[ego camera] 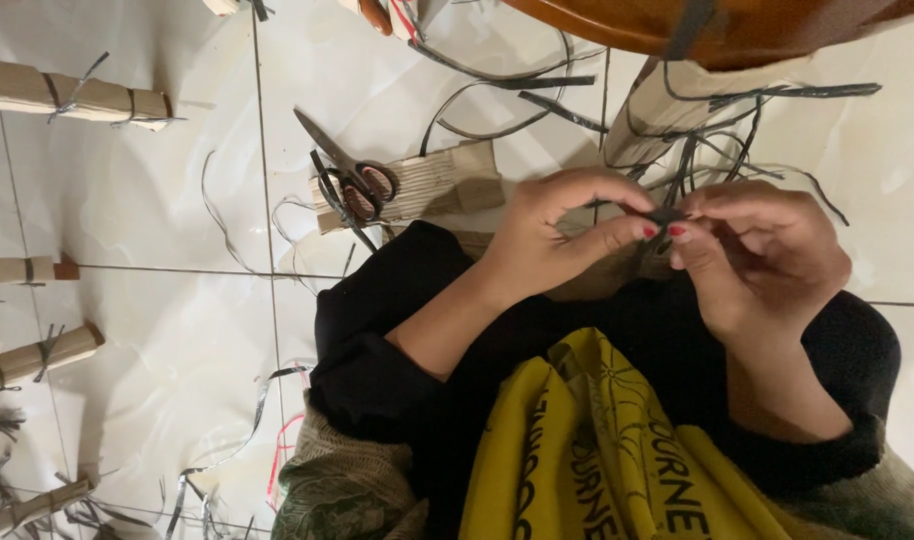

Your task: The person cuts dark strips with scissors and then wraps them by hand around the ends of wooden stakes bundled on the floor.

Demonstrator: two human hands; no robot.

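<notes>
Fingertips of the left hand [562, 235] and right hand [762, 255] meet, both pinched narrowly on a dark strap end [665, 216] above the lap. Just beyond them lies a strapped cardboard bundle [447, 180] with scissors [352, 180] resting on its left end, on the white tile floor [157, 200].

Glossy white floor tiles [157, 200], metal-bladed scissors [347, 175], matt corrugated cardboard bundle [427, 185].
</notes>
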